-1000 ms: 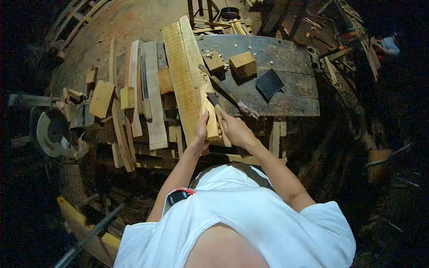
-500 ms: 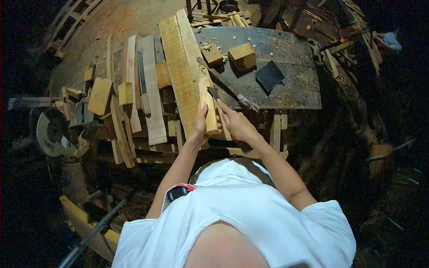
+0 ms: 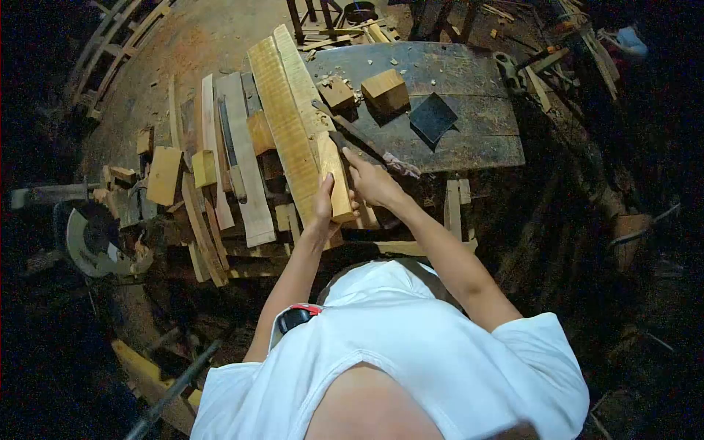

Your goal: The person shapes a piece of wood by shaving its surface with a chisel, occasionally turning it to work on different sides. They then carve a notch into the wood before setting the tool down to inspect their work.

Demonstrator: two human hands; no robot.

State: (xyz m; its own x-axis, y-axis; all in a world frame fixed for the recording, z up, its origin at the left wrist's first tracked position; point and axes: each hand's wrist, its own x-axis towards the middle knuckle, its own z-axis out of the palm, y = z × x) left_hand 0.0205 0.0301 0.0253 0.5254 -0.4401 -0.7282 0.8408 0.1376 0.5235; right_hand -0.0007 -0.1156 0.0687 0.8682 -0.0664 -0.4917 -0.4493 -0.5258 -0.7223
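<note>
My left hand (image 3: 324, 204) is closed around the lower part of a pale wooden block (image 3: 336, 172), its thumb lying along the near face. My right hand (image 3: 372, 182) is closed on a dark-bladed hand tool (image 3: 339, 139), whose handle is hidden in the fist. The blade lies against the block's upper end. Behind the block a long yellowish board (image 3: 282, 110) slants across the bench. Just right of the block rests a long dark tool (image 3: 356, 132) with a rag (image 3: 402, 165) at its near end.
Wooden blocks (image 3: 385, 91) and a black square plate (image 3: 433, 119) lie on the dark bench top (image 3: 484, 132) with wood chips. Several strips and offcuts (image 3: 253, 176) cover the left side. A round-guarded machine (image 3: 88, 246) stands far left, and a metal bar (image 3: 172, 392) crosses lower left.
The dark blade has moved up along the block to its far end, with my right hand following. The whole view has shifted slightly. My left hand keeps its hold.
</note>
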